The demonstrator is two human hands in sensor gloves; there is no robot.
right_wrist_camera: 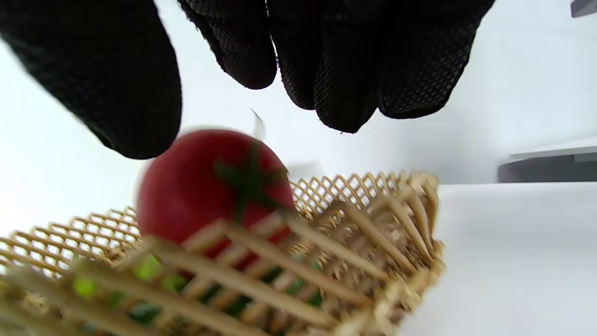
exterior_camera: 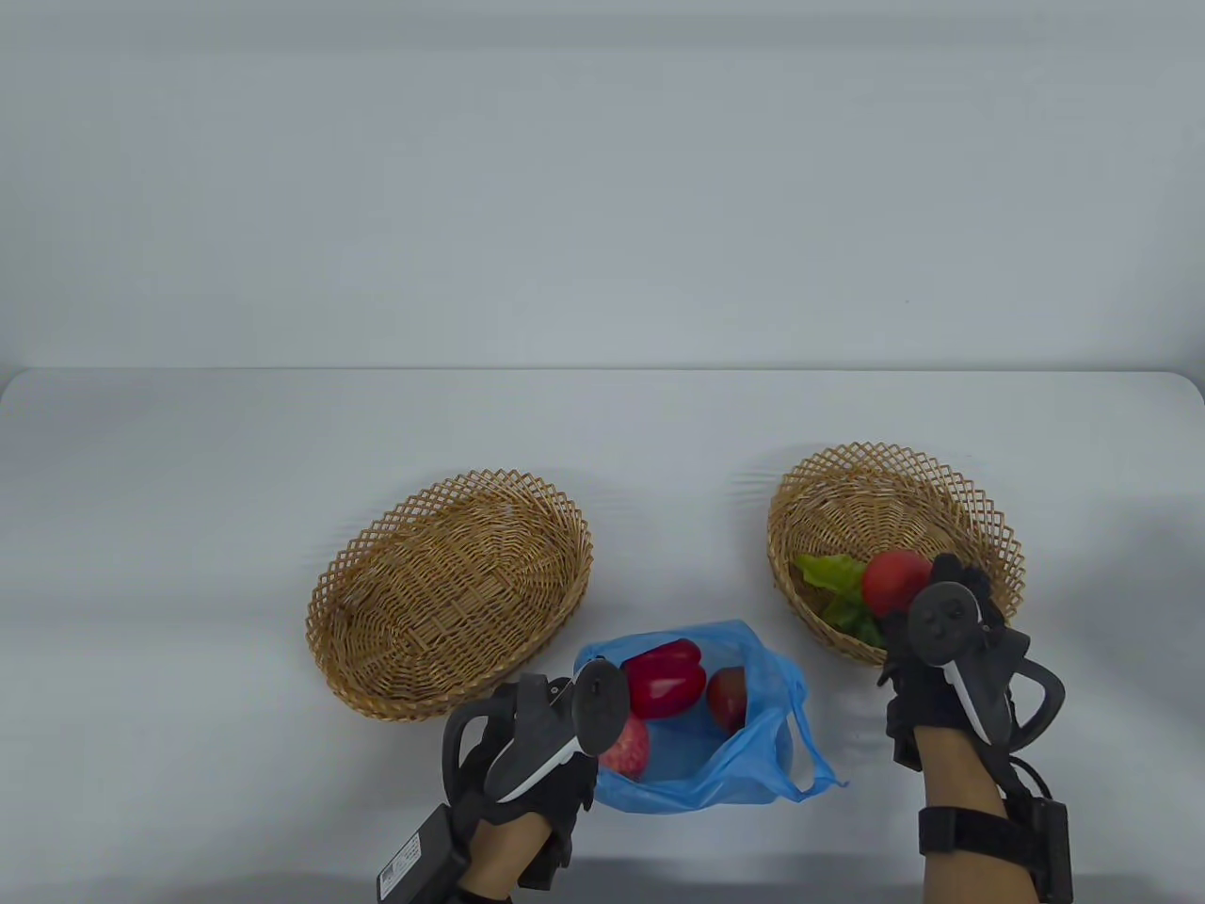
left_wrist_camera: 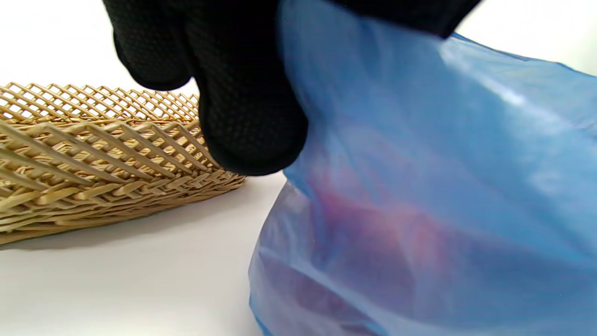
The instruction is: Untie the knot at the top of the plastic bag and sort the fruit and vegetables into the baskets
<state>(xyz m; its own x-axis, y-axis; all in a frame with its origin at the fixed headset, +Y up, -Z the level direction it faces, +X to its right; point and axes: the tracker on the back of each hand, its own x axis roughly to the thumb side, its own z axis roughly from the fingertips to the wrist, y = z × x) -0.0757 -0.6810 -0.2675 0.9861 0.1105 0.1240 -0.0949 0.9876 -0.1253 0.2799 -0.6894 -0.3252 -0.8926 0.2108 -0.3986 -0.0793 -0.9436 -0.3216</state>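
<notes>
Over the right basket (exterior_camera: 979, 508), the right hand (exterior_camera: 951, 621) has spread fingers (right_wrist_camera: 345, 93) above the tomato (right_wrist_camera: 205, 186), holding nothing; the left hand (exterior_camera: 541, 744) pinches the bag (left_wrist_camera: 443, 186).

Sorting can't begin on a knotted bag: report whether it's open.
Open: the blue plastic bag gapes, showing the red bell pepper.
</notes>
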